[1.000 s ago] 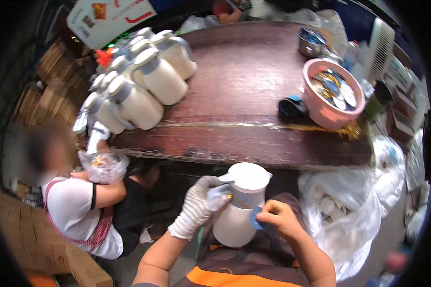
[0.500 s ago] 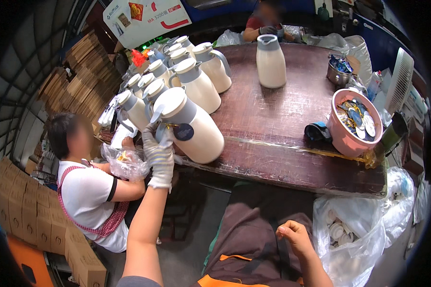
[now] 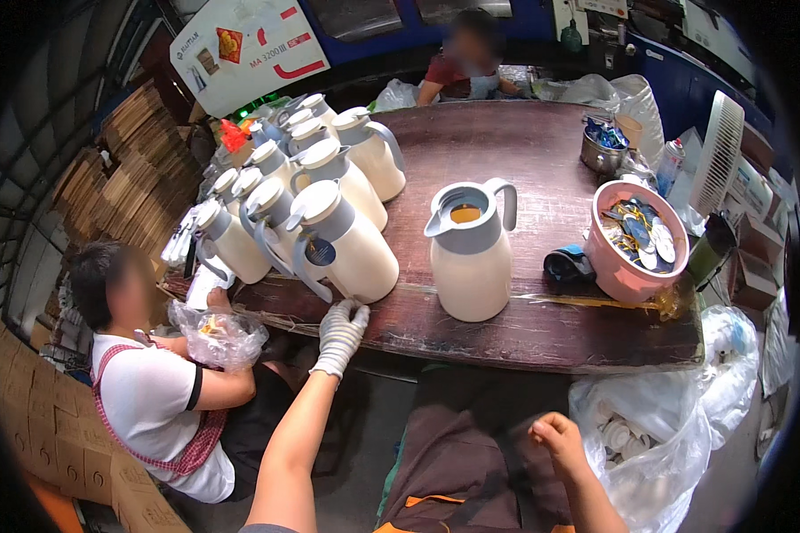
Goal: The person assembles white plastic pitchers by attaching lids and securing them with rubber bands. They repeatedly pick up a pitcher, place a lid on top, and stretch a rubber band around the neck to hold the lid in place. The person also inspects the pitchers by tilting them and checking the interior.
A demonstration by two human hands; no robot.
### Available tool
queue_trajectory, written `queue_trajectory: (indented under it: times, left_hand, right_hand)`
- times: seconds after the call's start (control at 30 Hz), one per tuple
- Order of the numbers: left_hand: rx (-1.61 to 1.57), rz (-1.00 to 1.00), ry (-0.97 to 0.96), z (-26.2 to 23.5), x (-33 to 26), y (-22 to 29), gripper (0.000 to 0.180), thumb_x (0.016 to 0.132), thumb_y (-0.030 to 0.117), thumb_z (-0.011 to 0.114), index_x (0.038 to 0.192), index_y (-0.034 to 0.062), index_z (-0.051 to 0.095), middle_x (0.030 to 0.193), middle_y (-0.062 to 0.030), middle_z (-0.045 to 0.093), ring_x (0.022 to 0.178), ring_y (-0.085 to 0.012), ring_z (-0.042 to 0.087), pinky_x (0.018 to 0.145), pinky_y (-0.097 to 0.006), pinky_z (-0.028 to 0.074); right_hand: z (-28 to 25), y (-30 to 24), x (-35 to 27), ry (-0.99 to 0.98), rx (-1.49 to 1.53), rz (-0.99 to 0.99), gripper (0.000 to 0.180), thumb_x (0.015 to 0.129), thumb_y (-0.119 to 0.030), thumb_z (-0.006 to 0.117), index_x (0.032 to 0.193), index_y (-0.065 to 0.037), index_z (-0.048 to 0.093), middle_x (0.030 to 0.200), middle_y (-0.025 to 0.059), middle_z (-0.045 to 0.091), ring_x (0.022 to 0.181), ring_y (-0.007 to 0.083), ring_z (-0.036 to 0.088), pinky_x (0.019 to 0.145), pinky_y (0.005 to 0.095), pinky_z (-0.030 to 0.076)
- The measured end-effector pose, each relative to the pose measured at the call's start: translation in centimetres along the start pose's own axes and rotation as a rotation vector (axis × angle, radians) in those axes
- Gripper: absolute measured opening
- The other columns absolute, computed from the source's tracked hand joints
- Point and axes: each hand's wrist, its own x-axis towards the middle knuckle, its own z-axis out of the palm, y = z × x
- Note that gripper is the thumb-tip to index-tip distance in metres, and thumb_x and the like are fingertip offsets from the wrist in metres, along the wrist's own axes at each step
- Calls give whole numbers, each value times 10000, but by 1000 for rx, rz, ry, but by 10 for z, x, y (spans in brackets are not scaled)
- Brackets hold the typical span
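My left hand (image 3: 341, 338), in a striped white knit glove, is at the table's front edge, beside the base of the nearest lidded jug (image 3: 355, 253). Its fingers are slightly bent and loose, with nothing seen in them. That cream jug has a grey collar and handle and a round dark tag. To its right stands a similar jug (image 3: 473, 275) without a lid, its mouth showing an amber inside, its handle toward the far right. My bare right hand (image 3: 558, 441) hovers over my lap with curled fingers; nothing shows in them.
Several lidded jugs (image 3: 329, 164) crowd the left of the brown table (image 3: 542, 169). A pink bucket (image 3: 608, 258) of tags and a metal pot (image 3: 602, 155) are at right. Below hangs a bag of white lids (image 3: 657, 435). One co-worker (image 3: 151, 373) sits left, another (image 3: 462, 71) across.
My left hand has let go of the nearest lidded jug and moved down and right to the table edge. The lidless jug has come from the far side to near me, its handle now showing.
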Motion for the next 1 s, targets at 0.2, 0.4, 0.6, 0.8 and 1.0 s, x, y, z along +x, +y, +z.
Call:
queue_trajectory:
  times: [0.2,0.4,0.6,0.8,1.0]
  left_hand:
    - [37,22,335,-6,19,21,516,816,285,696,1213,-13,554,1201,-252,599,1103,-404,582,955,-433,463]
    - [-464,266,62,13,24,99,311,931,222,611,1162,14,591,1088,-100,627,1023,-175,566,942,-309,445]
    - [-1090,108,-211,52,32,141,571,998,446,475,1376,17,482,1340,-67,540,1193,-182,486,1066,-293,335]
    - [-492,599,-26,41,-51,176,631,822,246,745,1333,6,461,1134,-91,615,1036,-210,586,941,-359,469]
    - [-763,344,-452,1,-106,199,451,805,54,733,1225,4,575,1082,-122,674,961,-187,641,840,-297,501]
  right_hand:
    - [40,-45,31,-105,-25,-94,168,894,-178,669,917,-15,635,826,33,639,745,101,584,705,254,480]
    - [55,-20,66,-54,-76,-269,354,919,-208,640,1198,-2,569,1139,84,606,1065,180,572,966,316,438]
    - [63,-72,146,100,-93,-536,566,986,-361,502,1438,-41,386,1452,136,421,1351,220,379,1087,323,288]
    - [23,-113,143,-381,579,-523,535,1034,-397,347,1368,8,453,1328,128,541,1216,214,513,1068,367,372]
    - [21,-58,60,-213,-117,-468,409,965,-326,518,1149,19,635,1175,106,639,1125,179,562,977,334,426]
